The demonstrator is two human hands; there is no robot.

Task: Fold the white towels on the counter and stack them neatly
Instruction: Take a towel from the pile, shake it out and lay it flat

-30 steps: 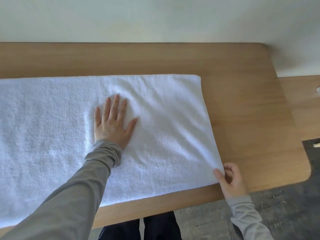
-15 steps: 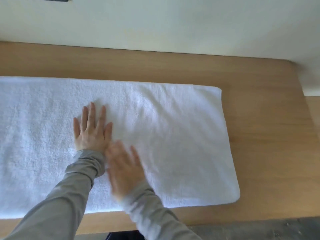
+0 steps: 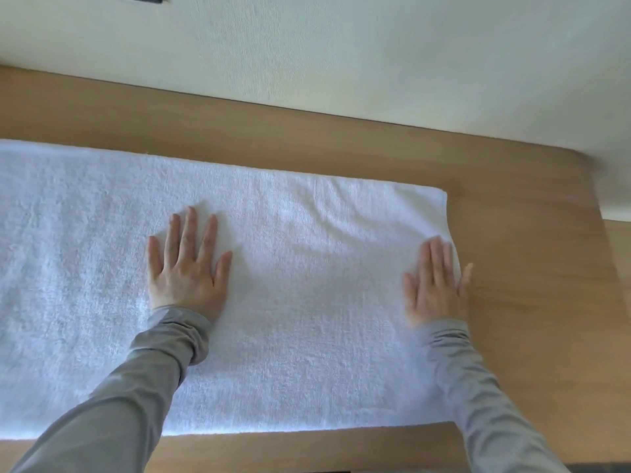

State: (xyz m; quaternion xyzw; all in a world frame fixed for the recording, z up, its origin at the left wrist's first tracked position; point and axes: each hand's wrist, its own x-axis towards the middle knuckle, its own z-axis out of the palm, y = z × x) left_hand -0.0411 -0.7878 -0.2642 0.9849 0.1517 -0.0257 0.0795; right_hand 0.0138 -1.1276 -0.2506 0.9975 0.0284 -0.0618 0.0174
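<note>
I have one white towel (image 3: 307, 308) in front of me and both hands flat on it. My left hand (image 3: 186, 268) lies palm down with all five fingers straight and slightly spread, holding nothing, just resting on the terry. To its left the towel runs on past the edge of the view; a little way beyond its fingertips is the far hem.

My right hand (image 3: 433, 285) is also palm down with straight fingers held close together, and it grips nothing. It sits at the towel's short right-hand end, with the little finger reaching past the hem over bare wood. This hand is a little blurred, so I cannot tell how firmly it bears down. Between my two hands the cloth shows a few shallow wrinkles up toward the far corner.

The towel lies lengthwise on one wooden counter (image 3: 532, 254), whose bare surface runs to the right of my right hand and in a strip beyond both sets of fingertips, up to a pale wall (image 3: 341, 63). Two grey sleeves (image 3: 136, 387) cover my forearms to the wrists.
</note>
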